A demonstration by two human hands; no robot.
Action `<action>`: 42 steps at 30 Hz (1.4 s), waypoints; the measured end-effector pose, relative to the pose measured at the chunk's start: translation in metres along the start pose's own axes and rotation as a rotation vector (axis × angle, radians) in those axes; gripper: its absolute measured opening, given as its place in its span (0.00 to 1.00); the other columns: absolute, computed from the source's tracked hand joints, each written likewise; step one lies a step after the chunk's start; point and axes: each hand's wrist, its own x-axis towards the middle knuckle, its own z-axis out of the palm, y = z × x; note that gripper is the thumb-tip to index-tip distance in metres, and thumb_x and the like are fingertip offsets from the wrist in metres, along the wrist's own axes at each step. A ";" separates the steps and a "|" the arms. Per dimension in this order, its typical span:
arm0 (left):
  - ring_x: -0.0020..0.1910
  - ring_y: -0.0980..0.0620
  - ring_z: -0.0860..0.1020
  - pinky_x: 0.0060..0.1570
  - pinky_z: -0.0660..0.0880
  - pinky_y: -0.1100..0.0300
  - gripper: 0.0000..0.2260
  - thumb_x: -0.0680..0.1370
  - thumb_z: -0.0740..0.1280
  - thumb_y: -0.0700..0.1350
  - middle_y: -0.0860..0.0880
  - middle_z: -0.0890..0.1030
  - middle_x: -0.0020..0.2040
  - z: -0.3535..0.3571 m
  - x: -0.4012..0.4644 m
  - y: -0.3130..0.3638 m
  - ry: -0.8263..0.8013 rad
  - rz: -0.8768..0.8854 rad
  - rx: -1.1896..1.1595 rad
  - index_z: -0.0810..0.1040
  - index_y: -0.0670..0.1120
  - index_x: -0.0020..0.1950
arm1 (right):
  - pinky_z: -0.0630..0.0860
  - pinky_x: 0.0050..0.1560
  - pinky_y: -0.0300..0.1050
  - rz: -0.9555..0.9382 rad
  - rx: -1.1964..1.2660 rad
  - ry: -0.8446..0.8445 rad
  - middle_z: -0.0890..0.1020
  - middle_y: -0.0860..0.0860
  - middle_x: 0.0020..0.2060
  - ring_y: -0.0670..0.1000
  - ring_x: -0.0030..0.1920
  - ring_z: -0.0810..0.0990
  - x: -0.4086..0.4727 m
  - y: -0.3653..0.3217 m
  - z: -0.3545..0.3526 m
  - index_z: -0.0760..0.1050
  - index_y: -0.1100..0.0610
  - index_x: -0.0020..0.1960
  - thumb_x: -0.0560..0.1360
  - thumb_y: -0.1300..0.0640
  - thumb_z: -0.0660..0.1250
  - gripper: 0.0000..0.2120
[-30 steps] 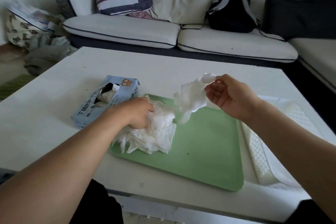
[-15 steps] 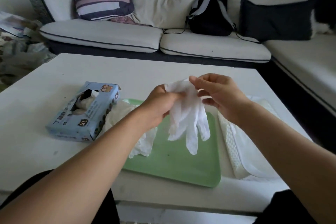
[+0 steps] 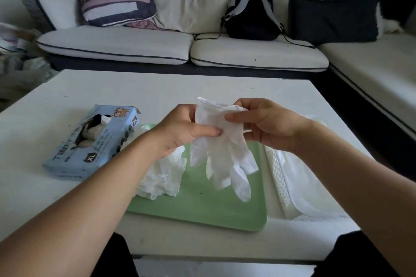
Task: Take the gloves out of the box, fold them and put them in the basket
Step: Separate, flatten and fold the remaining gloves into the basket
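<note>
Head view: both hands [image 3: 227,126] pinch white glove [image 3: 222,153] above green tray [image 3: 202,209], white table [image 3: 157,92]; sofa [image 3: 146,45] behind.

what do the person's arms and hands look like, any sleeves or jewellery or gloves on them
Both forearms are bare up to the frame edge, with no sleeves in view. The left hand and the right hand are bare too: no glove worn, and no ring, watch or bracelet visible on the fingers or wrists. Dark clothing shows only at the bottom of the head view, below the arms.

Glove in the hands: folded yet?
No, the glove hangs open, fingers down, above the green tray, pinched near its cuff by the left hand and the right hand.
</note>
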 end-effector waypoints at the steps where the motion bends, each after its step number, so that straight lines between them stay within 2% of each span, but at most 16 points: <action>1: 0.54 0.47 0.85 0.58 0.80 0.51 0.12 0.74 0.74 0.34 0.46 0.87 0.53 0.000 0.000 0.000 0.013 0.016 0.007 0.84 0.42 0.57 | 0.80 0.36 0.41 0.009 -0.011 -0.008 0.82 0.53 0.39 0.51 0.39 0.83 -0.001 -0.001 -0.001 0.73 0.58 0.42 0.76 0.63 0.70 0.07; 5: 0.52 0.47 0.85 0.56 0.79 0.53 0.08 0.80 0.68 0.35 0.43 0.86 0.53 -0.006 -0.004 0.003 -0.019 -0.043 -0.084 0.85 0.42 0.54 | 0.82 0.43 0.43 0.038 -0.075 -0.022 0.84 0.53 0.44 0.51 0.42 0.84 -0.004 -0.006 -0.004 0.76 0.58 0.51 0.71 0.55 0.74 0.12; 8: 0.49 0.42 0.83 0.52 0.78 0.53 0.06 0.77 0.68 0.36 0.37 0.83 0.52 -0.014 -0.009 0.005 -0.139 -0.140 -0.187 0.84 0.36 0.48 | 0.80 0.33 0.38 0.082 -0.062 -0.092 0.82 0.53 0.37 0.48 0.34 0.82 -0.009 -0.010 -0.005 0.74 0.57 0.48 0.70 0.55 0.73 0.11; 11: 0.57 0.37 0.77 0.59 0.75 0.48 0.21 0.74 0.68 0.40 0.28 0.78 0.62 -0.020 -0.013 0.003 -0.228 -0.198 -0.244 0.73 0.26 0.60 | 0.78 0.29 0.36 0.155 -0.070 -0.152 0.81 0.52 0.35 0.47 0.31 0.81 -0.011 -0.012 -0.004 0.73 0.60 0.51 0.71 0.57 0.72 0.12; 13: 0.57 0.39 0.80 0.61 0.76 0.47 0.20 0.77 0.69 0.41 0.31 0.79 0.63 -0.017 -0.013 0.005 -0.254 -0.205 -0.212 0.75 0.28 0.64 | 0.77 0.27 0.35 0.201 -0.099 -0.130 0.81 0.52 0.35 0.45 0.29 0.80 -0.008 -0.008 -0.004 0.75 0.60 0.48 0.75 0.59 0.71 0.06; 15: 0.53 0.43 0.84 0.56 0.79 0.51 0.14 0.82 0.68 0.46 0.38 0.85 0.56 -0.011 -0.011 0.004 -0.214 -0.202 -0.068 0.82 0.37 0.59 | 0.78 0.30 0.37 0.226 -0.152 -0.077 0.83 0.53 0.36 0.47 0.31 0.81 -0.002 0.001 -0.006 0.76 0.58 0.45 0.76 0.61 0.71 0.04; 19: 0.39 0.50 0.81 0.44 0.76 0.54 0.09 0.82 0.68 0.49 0.50 0.85 0.41 -0.003 0.007 -0.015 0.067 0.022 0.221 0.86 0.47 0.49 | 0.80 0.37 0.41 0.053 -0.302 0.187 0.81 0.56 0.39 0.53 0.37 0.80 0.012 0.013 -0.009 0.75 0.58 0.42 0.73 0.63 0.75 0.08; 22: 0.39 0.52 0.70 0.41 0.66 0.54 0.10 0.81 0.68 0.52 0.43 0.79 0.38 -0.002 0.018 -0.018 0.194 0.358 0.248 0.86 0.48 0.51 | 0.72 0.38 0.49 -0.344 -0.416 0.372 0.79 0.59 0.34 0.55 0.35 0.74 0.015 0.007 -0.010 0.74 0.58 0.38 0.70 0.63 0.78 0.12; 23: 0.39 0.52 0.72 0.42 0.68 0.54 0.10 0.81 0.68 0.51 0.40 0.81 0.40 -0.002 0.018 -0.015 0.202 0.443 0.245 0.85 0.47 0.51 | 0.73 0.38 0.52 -0.448 -0.473 0.384 0.82 0.61 0.36 0.58 0.34 0.75 0.012 0.002 -0.010 0.75 0.60 0.38 0.70 0.63 0.78 0.11; 25: 0.42 0.52 0.80 0.46 0.75 0.56 0.08 0.82 0.69 0.47 0.46 0.85 0.44 -0.001 0.013 -0.008 0.208 0.555 0.289 0.86 0.45 0.53 | 0.79 0.42 0.53 -0.546 -0.618 0.377 0.85 0.58 0.39 0.60 0.40 0.83 0.004 -0.008 -0.010 0.77 0.61 0.40 0.70 0.63 0.78 0.09; 27: 0.49 0.51 0.84 0.54 0.80 0.53 0.06 0.81 0.70 0.43 0.52 0.87 0.48 -0.003 0.009 -0.009 0.174 0.558 0.395 0.86 0.45 0.54 | 0.80 0.45 0.53 -0.489 -0.787 0.313 0.85 0.53 0.39 0.58 0.42 0.84 -0.001 -0.012 -0.012 0.79 0.59 0.41 0.69 0.60 0.79 0.09; 29: 0.50 0.55 0.84 0.56 0.80 0.52 0.06 0.79 0.72 0.41 0.53 0.87 0.49 -0.004 0.005 -0.014 0.033 0.407 0.509 0.87 0.47 0.54 | 0.79 0.42 0.50 -0.293 -0.957 0.166 0.85 0.47 0.38 0.52 0.40 0.84 -0.002 -0.006 -0.013 0.80 0.54 0.41 0.69 0.57 0.80 0.08; 32: 0.54 0.59 0.82 0.60 0.78 0.54 0.09 0.78 0.73 0.47 0.57 0.85 0.55 0.001 0.000 -0.028 -0.271 0.066 0.772 0.86 0.54 0.58 | 0.75 0.50 0.37 0.025 -1.133 -0.201 0.85 0.43 0.44 0.36 0.45 0.82 0.000 0.015 -0.011 0.82 0.53 0.47 0.71 0.54 0.78 0.07; 36: 0.60 0.61 0.77 0.65 0.75 0.54 0.13 0.77 0.74 0.53 0.66 0.80 0.57 0.012 -0.012 -0.035 -0.628 -0.143 1.013 0.82 0.62 0.60 | 0.75 0.62 0.39 0.391 -1.140 -0.618 0.85 0.38 0.52 0.35 0.54 0.81 -0.001 0.035 -0.005 0.83 0.46 0.58 0.75 0.51 0.74 0.11; 39: 0.59 0.65 0.78 0.65 0.75 0.55 0.13 0.76 0.74 0.56 0.66 0.81 0.58 0.014 -0.010 -0.034 -0.696 -0.178 0.932 0.82 0.63 0.60 | 0.81 0.57 0.42 0.335 -1.071 -0.483 0.86 0.41 0.48 0.44 0.51 0.85 0.004 0.038 -0.010 0.83 0.48 0.57 0.78 0.52 0.71 0.09; 42: 0.55 0.61 0.81 0.61 0.78 0.54 0.12 0.76 0.74 0.56 0.61 0.83 0.56 0.011 0.000 -0.041 -0.503 -0.070 0.901 0.83 0.59 0.59 | 0.80 0.46 0.37 0.190 -1.205 -0.168 0.86 0.49 0.46 0.50 0.45 0.86 0.013 0.044 -0.011 0.83 0.54 0.54 0.75 0.52 0.74 0.09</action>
